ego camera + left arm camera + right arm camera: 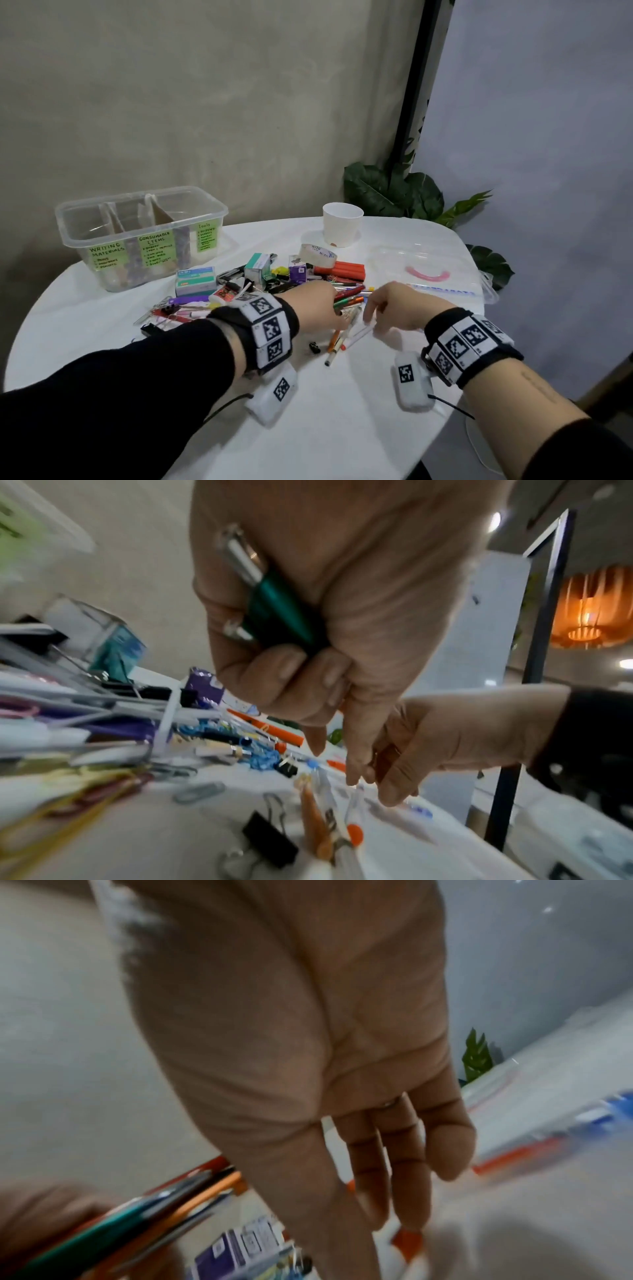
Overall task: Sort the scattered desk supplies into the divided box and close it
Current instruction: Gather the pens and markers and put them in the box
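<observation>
My left hand [327,308] hovers over the pile of supplies and grips a bundle of pens [349,297]. The left wrist view shows its fingers [301,674] curled round a green pen [279,610], index finger pointing down. My right hand [373,317] is just to its right, empty, with straight fingers [407,1172] reaching down to a white pen [359,333] on the table. More loose pens [337,342] lie below both hands. The clear divided box [137,236] with green labels stands open at the back left, and its clear lid [428,274] lies at the right.
A white cup [342,224], a tape roll [317,255], an orange-red stapler [342,270], small boxes [195,281] and a purple box [297,272] crowd the round white table [325,428]. A black binder clip [314,347] lies near the pens. Plants stand behind the table.
</observation>
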Action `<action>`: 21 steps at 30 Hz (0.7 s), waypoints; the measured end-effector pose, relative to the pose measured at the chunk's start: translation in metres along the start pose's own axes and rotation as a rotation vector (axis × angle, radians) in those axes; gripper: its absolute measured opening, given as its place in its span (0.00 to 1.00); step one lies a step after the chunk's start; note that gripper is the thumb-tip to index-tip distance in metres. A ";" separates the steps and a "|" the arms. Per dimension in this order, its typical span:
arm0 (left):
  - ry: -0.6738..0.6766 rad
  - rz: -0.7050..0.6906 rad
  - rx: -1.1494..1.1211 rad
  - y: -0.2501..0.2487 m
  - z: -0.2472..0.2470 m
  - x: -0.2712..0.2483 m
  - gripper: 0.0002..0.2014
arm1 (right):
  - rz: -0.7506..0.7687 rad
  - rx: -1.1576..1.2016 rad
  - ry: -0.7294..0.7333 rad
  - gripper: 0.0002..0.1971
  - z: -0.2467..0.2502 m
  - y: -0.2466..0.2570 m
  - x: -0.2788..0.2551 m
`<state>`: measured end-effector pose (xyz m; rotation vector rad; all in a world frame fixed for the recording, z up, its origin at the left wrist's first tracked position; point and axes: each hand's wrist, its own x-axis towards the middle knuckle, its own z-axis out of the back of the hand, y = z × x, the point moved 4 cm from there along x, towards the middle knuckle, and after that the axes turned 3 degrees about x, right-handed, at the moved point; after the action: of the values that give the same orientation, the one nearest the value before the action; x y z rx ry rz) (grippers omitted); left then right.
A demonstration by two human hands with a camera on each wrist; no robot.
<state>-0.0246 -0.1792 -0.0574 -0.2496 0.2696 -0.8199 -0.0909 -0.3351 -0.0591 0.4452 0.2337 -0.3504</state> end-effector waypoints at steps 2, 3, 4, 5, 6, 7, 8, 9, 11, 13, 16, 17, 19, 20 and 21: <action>0.020 0.011 0.100 -0.009 -0.010 0.010 0.13 | 0.033 -0.114 0.009 0.12 -0.008 -0.001 0.002; 0.033 0.011 0.139 -0.013 -0.013 0.013 0.12 | 0.052 -0.149 -0.004 0.11 -0.010 -0.001 0.003; 0.046 0.008 0.179 -0.017 -0.016 0.017 0.12 | 0.061 -0.175 -0.014 0.09 -0.010 -0.001 0.005; 0.062 0.003 0.220 -0.020 -0.018 0.019 0.12 | 0.059 -0.196 -0.014 0.08 -0.010 -0.001 0.006; 0.079 0.000 0.263 -0.023 -0.018 0.020 0.12 | 0.056 -0.213 -0.006 0.07 -0.011 -0.002 0.007; 0.090 -0.005 0.298 -0.025 -0.019 0.022 0.12 | 0.048 -0.222 0.005 0.07 -0.011 -0.003 0.008; 0.098 -0.007 0.329 -0.026 -0.018 0.022 0.11 | 0.044 -0.227 0.013 0.07 -0.011 -0.005 0.009; 0.100 -0.011 0.355 -0.025 -0.017 0.023 0.10 | 0.045 -0.227 0.019 0.06 -0.011 -0.005 0.009; 0.075 -0.004 0.366 -0.020 -0.015 0.025 0.08 | 0.069 -0.209 0.018 0.05 -0.010 -0.008 0.008; 0.021 0.039 0.277 -0.008 -0.011 0.026 0.10 | 0.106 -0.154 -0.008 0.04 -0.004 -0.011 0.006; -0.097 0.072 0.066 0.005 0.004 0.029 0.14 | 0.171 -0.045 -0.051 0.01 0.011 -0.009 0.002; -0.124 0.055 -0.018 0.007 0.010 0.030 0.14 | 0.198 0.000 -0.051 0.02 0.016 -0.006 0.000; -0.141 -0.003 -0.195 0.008 0.018 0.033 0.14 | 0.239 0.153 -0.049 0.03 0.027 0.003 0.002; -0.130 -0.043 -0.263 0.006 0.021 0.033 0.16 | 0.245 0.261 -0.062 0.04 0.032 0.007 0.006; -0.104 -0.071 -0.353 0.003 0.023 0.033 0.19 | 0.238 0.377 -0.092 0.04 0.037 0.011 0.009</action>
<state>0.0062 -0.1988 -0.0416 -0.6339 0.3078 -0.8242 -0.0733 -0.3455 -0.0255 0.8179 0.0213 -0.1792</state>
